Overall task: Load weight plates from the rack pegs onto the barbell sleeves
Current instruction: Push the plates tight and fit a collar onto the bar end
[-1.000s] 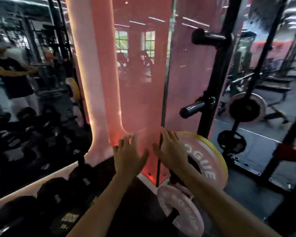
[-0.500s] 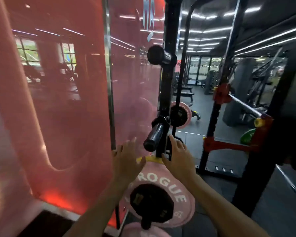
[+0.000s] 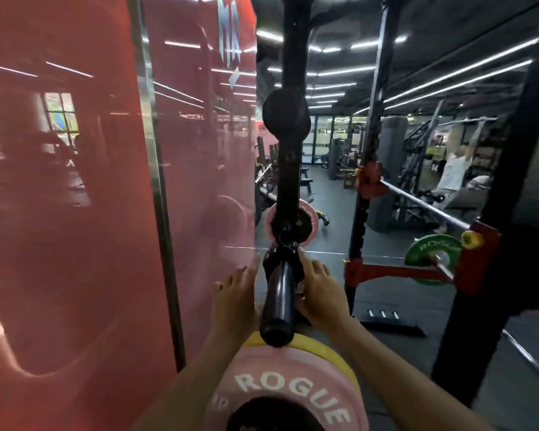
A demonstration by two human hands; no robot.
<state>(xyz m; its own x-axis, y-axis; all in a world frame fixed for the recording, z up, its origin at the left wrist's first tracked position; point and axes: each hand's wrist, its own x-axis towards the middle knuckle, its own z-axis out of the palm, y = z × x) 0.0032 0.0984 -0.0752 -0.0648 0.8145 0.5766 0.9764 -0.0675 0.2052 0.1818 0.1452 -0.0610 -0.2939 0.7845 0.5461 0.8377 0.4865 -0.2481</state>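
Hands up at rack post, either side of empty black peg (image 3: pixel 279 301) that sticks out toward camera. Left hand (image 3: pixel 237 298) left of peg, fingers straight and spread, holding nothing, set against red glossy wall panel (image 3: pixel 75 213) edge; contact with peg not clear. Right hand (image 3: pixel 319 292) right of peg, fingers reaching to bracket at peg base, lightly bent; whether they wrap anything cannot tell, part hidden by peg. Second empty peg (image 3: pixel 286 112) higher on same black upright (image 3: pixel 288 169), end-on view.

Pink plate (image 3: pixel 288 396) marked ROGUE low in frame, below peg tip, between both forearms, black hub at centre. Yellow plate (image 3: pixel 333 357) right behind it, only rim visible. Neither plate touched by a hand. Mount for these plates cut off by bottom frame edge.

Barbell (image 3: pixel 423 206) right of centre, resting across red hooks on rack. Green plate (image 3: pixel 430 255) already on near sleeve, yellow collar-like piece (image 3: pixel 472 239) just beside it. Another pink plate (image 3: pixel 308 225) on floor area behind upright, partly hidden.

Person (image 3: pixel 453 172) far right background, arms raised to overhead bar, blurred.
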